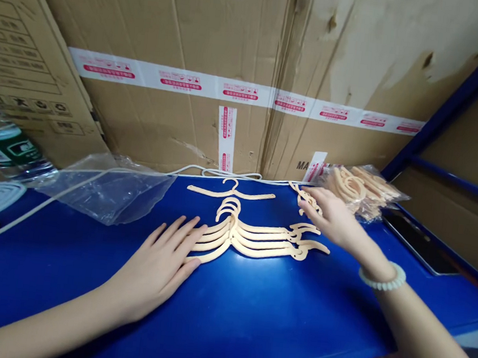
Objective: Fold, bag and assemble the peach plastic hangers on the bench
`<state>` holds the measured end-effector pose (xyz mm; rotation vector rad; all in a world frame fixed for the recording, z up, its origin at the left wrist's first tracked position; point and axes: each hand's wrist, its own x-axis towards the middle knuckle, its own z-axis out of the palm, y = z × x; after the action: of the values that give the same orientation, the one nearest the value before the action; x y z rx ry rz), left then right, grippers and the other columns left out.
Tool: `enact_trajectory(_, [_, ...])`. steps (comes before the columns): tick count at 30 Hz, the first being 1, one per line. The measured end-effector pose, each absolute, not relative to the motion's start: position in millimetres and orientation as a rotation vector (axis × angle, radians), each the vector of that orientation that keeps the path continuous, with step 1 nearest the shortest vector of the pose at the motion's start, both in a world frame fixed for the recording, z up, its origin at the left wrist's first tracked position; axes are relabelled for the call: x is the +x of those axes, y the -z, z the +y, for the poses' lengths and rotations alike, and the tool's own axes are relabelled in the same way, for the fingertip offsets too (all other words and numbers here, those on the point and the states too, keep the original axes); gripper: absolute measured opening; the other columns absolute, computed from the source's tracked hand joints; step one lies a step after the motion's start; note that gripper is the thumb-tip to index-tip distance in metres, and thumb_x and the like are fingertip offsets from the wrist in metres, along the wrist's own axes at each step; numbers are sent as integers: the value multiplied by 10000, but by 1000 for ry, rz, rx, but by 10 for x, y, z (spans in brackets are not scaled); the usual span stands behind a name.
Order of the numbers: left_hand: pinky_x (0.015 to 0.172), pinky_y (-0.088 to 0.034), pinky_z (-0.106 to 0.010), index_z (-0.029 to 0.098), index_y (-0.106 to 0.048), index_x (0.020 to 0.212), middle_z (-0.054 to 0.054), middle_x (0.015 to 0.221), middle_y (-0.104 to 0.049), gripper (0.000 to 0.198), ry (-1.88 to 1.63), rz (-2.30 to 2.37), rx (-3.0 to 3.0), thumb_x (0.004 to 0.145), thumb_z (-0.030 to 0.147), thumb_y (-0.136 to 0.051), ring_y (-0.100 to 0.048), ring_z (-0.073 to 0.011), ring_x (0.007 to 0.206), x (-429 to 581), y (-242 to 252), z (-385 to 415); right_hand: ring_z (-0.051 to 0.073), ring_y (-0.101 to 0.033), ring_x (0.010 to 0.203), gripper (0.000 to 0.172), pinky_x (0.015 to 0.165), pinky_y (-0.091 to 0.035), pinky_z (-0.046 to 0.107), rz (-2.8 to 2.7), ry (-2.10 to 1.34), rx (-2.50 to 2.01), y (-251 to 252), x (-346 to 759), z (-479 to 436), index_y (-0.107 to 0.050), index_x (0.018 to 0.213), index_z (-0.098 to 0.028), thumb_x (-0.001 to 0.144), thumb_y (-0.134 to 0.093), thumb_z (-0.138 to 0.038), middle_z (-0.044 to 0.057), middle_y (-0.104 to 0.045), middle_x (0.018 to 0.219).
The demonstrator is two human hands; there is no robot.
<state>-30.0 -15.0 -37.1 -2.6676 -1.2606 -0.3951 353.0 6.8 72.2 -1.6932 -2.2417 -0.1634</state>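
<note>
Several cream plastic clothes hangers (262, 252) lie overlapped in a stack on the blue table, their hooks pointing away from me. My left hand (157, 267) rests flat across their left ends, fingers stretched out. Curved cream hook pieces (311, 245) sit at the right ends of the stack. Farther back, my right hand (333, 217), with a pale bead bracelet at the wrist, has its fingertips curled over a small pile of loose hook pieces (295, 189). The fingers partly hide that pile. Behind the stack, a single hanger (248, 195) lies apart.
Bagged cream pieces (360, 189) sit at the back right beside a dark flat device (418, 243). At the left are a crumpled clear bag (109, 191), a water bottle (7, 146) and a white cable (53, 196). A cardboard wall (176, 127) stands behind the blue table (223, 325).
</note>
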Motion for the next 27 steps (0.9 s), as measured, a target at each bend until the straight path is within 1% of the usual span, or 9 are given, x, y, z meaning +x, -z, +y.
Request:
enact_trajectory(2, [1144, -415, -579, 238, -374, 1584, -74, 1630, -401, 575, 405, -1187, -2682, 1069, 491, -350, -393, -348, 1489, -259, 345, -146, 349, -702, 1057, 479, 926, -544, 455, -2210, 154, -1977, -835, 3659, 213, -660, 1257, -83, 1035, -447, -450, 214, -733, 1155])
enact_trajectory(4, [1155, -401, -584, 244, -363, 1588, -76, 1629, -403, 578, 429, -1145, -2700, 1066, 492, -366, -389, -345, 1492, -214, 327, -150, 349, -728, 936, 479, 835, -551, 428, -2233, 85, -2230, -865, 3729, 359, -699, 1146, -82, 1010, -491, -491, 208, -758, 1022])
enact_trajectory(8, [1189, -363, -588, 267, -336, 1596, -71, 1646, -375, 565, 488, -1125, -2752, 1068, 463, -376, -362, -328, 1509, -168, 324, -167, 368, -724, 1010, 578, 829, -547, 408, -2173, 95, -2521, -755, 3687, 593, -712, 1141, -64, 968, -530, -585, 234, -752, 1064])
enact_trajectory(10, [1204, -346, -584, 278, -310, 1607, -66, 1659, -350, 564, 508, -1127, -2773, 1072, 443, -378, -334, -320, 1524, -172, 331, -171, 365, -724, 1037, 534, 814, -558, 398, -2145, 75, -2641, -693, 3619, 670, -741, 1112, -86, 950, -567, -564, 232, -748, 1097])
enact_trajectory(12, [1210, -343, -579, 300, -274, 1620, -57, 1671, -325, 562, 513, -1129, -2788, 1078, 415, -370, -309, -315, 1536, -180, 337, -172, 358, -731, 1032, 447, 791, -569, 389, -2133, 68, -2704, -655, 3554, 726, -752, 1126, -103, 946, -600, -483, 226, -749, 1101])
enact_trajectory(15, [1205, -353, -582, 334, -222, 1632, -39, 1684, -294, 564, 499, -1137, -2810, 1086, 389, -351, -289, -309, 1546, -184, 339, -166, 351, -743, 1010, 331, 771, -577, 377, -2153, 102, -2700, -621, 3501, 785, -741, 1173, -91, 935, -626, -290, 232, -753, 1076])
enact_trajectory(17, [1204, -352, -592, 344, -207, 1635, -33, 1685, -291, 568, 496, -1147, -2822, 1087, 392, -348, -286, -310, 1548, -183, 338, -161, 348, -743, 1011, 296, 778, -576, 365, -2199, 116, -2667, -588, 3503, 810, -742, 1163, -81, 912, -642, -201, 239, -751, 1069])
enact_trajectory(21, [1210, -345, -593, 342, -207, 1635, -35, 1679, -306, 574, 489, -1153, -2846, 1084, 397, -358, -291, -312, 1545, -185, 337, -155, 337, -731, 1042, 276, 830, -560, 358, -2316, 196, -2521, -475, 3590, 851, -734, 1153, -70, 941, -573, -142, 242, -738, 1099])
enact_trajectory(27, [1205, -349, -601, 336, -226, 1631, -46, 1676, -314, 571, 483, -1158, -2842, 1082, 401, -368, -296, -317, 1542, -180, 327, -156, 279, -717, 1045, 339, 841, -532, 306, -2508, 217, -2230, -398, 3792, 1087, -706, 1213, -112, 927, -529, -66, 199, -714, 1189])
